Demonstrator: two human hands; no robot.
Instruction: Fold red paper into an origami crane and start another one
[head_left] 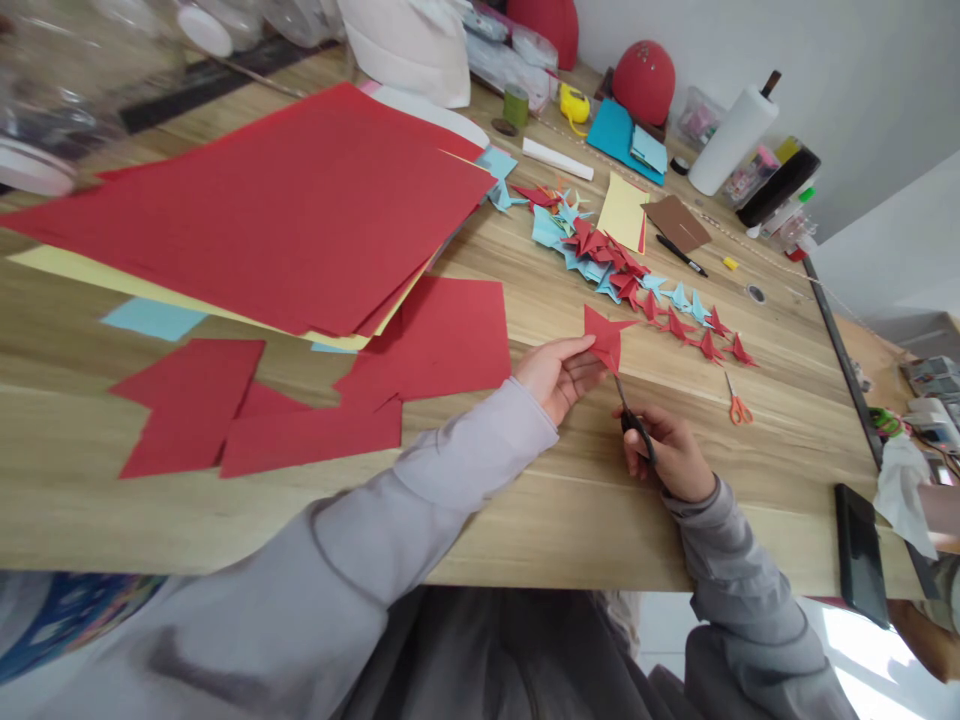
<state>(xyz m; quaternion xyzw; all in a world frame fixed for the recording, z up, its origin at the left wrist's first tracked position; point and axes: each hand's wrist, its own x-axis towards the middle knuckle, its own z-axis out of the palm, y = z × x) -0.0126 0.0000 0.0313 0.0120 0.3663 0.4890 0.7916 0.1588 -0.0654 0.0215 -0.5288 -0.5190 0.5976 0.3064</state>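
Observation:
My left hand (564, 376) pinches a folded red paper star (604, 340) between thumb and fingers, above the table. In my right hand (671, 450) is a pair of black-handled scissors (630, 418), its blade tips up at the star's lower point. Whether the blades touch the paper I cannot tell. Just beyond lies a long row of folded paper pieces, red ones (677, 325) and light blue ones (551, 232). A small pair of orange-handled scissors (739, 408) rests to the right of my right hand.
Large red sheets (300, 200) are stacked at left, with cut red pieces (315, 438) in front. Farther back are a black marker (681, 256), brown paper (677, 222), a yellow tape measure (574, 104) and a white roll (733, 140). A black phone (861, 550) lies by the right front edge.

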